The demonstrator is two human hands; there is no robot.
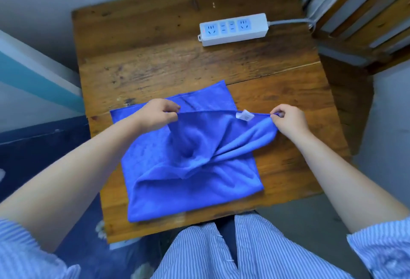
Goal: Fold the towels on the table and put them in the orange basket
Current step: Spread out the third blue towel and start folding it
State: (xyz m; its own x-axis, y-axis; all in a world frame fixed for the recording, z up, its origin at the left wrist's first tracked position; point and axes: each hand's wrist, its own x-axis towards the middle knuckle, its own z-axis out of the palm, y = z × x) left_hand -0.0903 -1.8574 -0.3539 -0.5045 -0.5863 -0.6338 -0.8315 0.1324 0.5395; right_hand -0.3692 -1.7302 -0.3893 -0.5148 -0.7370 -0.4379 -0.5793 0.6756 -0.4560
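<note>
Striped shirt (199, 254) hangs closest, and beyond it the blue towel (190, 156) lies on the wooden table (155, 56), its near half flat, its upper layer lifted. Left hand (158, 113) and right hand (288, 121) each pinch that raised edge between thumb and fingertips, stretched taut between them, white tag (244, 115) showing. Cloth bunches into a twist at the middle; laid down like this, I'd expect a lumpy, skewed fold. No orange basket in sight, and the power strip (233, 29) sits well apart

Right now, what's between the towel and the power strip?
Only bare wooden table, per the head view. The strip lies apart from the towel, nothing between.
</note>
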